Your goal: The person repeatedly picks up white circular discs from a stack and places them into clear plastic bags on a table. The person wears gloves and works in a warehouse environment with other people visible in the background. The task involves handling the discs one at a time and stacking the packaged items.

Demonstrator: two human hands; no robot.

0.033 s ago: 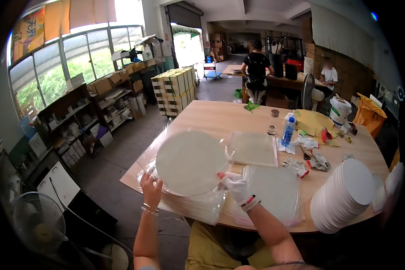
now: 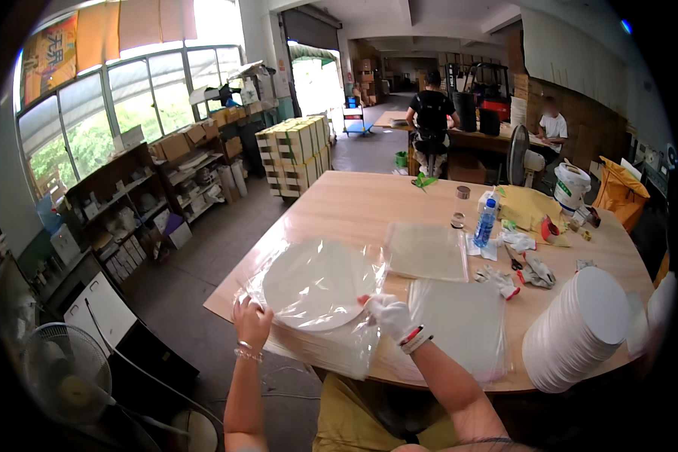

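Observation:
A round white disc [image 2: 320, 282] lies beneath shiny clear film, on a stack of bagged sheets at the table's near left. The clear plastic bag [image 2: 363, 343] spreads past the disc on all sides. My bare left hand [image 2: 253, 319], with bracelets at the wrist, pinches the bag's near left edge. On the right, my right hand [image 2: 389, 315] wears a white glove with bare fingertips showing, and grips the film by the disc's right rim. Whether it also touches the disc is hard to see. Beside it lies a pile of flat clear bags [image 2: 459, 324].
Another bag pile [image 2: 427, 252] sits farther back. A leaning stack of white discs [image 2: 578, 331] stands at the right. Behind are a blue-capped bottle [image 2: 484, 222], scissors [image 2: 515, 260], work gloves [image 2: 536, 271] and a white bucket [image 2: 571, 187]. Two people work at a far table.
The disc was raised and plain to see; now it lies lower, with glossy film across it. My right hand has shifted slightly, and both hands stay at the bag.

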